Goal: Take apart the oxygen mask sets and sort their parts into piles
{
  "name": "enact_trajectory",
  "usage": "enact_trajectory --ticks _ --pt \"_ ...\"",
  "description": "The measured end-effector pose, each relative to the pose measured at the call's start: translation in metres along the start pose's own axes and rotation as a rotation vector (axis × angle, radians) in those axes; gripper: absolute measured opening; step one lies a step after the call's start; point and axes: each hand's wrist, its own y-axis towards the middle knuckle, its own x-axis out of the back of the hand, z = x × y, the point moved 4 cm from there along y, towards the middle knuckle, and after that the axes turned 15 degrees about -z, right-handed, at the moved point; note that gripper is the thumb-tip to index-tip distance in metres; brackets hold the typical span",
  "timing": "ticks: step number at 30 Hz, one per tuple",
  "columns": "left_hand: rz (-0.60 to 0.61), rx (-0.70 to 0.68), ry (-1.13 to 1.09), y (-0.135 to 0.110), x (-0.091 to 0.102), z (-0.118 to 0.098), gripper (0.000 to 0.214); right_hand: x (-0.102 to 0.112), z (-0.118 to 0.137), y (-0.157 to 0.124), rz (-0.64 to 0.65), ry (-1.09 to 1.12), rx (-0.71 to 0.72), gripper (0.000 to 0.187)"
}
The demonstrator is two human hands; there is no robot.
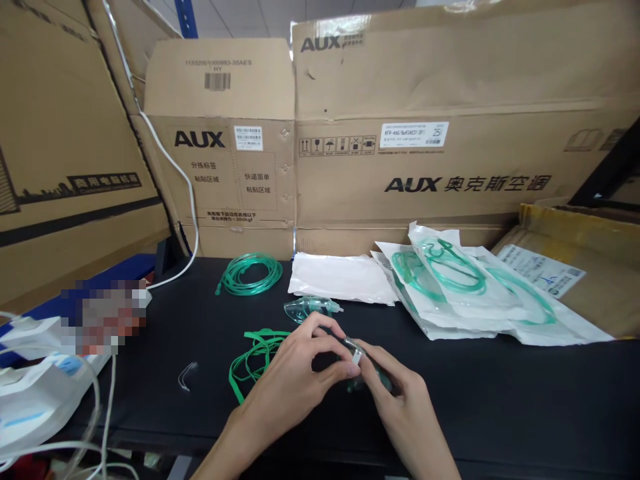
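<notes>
Above the black table, both my hands close around a clear, green-tinted oxygen mask (383,380), mostly hidden by my fingers. My left hand (303,363) pinches at its near edge, beside a small pale strip (357,358) that looks like a nose clip. The fingers of my right hand (397,383) wrap the mask from the other side, the thumb against the strip. Just beyond my left fingers lies another clear mask (313,308). Green elastic straps (253,357) lie in a tangle, partly under my left forearm. Farther back rests a coil of green tubing (253,273).
Thin clear bent pieces (187,376) lie at left. A white packet (343,278) sits at the back, beside stacked clear-fronted packs of green tubing (450,277). Cardboard (350,80) walls the rear. A taped carton (590,267) stands right; power strips with white cables (45,393) crowd the left.
</notes>
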Motion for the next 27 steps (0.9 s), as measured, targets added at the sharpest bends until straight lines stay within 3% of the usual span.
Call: enact_trajectory --ticks 5,9,12,19,22,27 --pt "0.073 -0.135 0.028 0.0 0.004 -0.002 0.019 0.0 0.004 -0.003 0.098 0.053 -0.001 0.03" --pt "0.122 -0.246 0.094 0.001 0.007 0.0 0.025 0.002 -0.002 -0.003 0.063 0.099 -0.113 0.03" --pt "0.141 -0.263 0.144 0.001 0.011 0.001 0.033 0.004 -0.004 -0.004 0.056 0.121 -0.133 0.029" --pt "0.146 -0.23 0.149 0.004 0.02 0.006 0.03 0.005 0.004 -0.009 0.232 0.146 -0.125 0.027" --pt "0.141 -0.231 0.156 0.004 0.021 0.006 0.028 0.006 0.007 -0.009 0.227 0.135 -0.131 0.026" --pt "0.08 -0.348 0.15 0.003 0.021 -0.001 0.027 0.006 0.004 -0.009 0.169 0.212 -0.19 0.029"
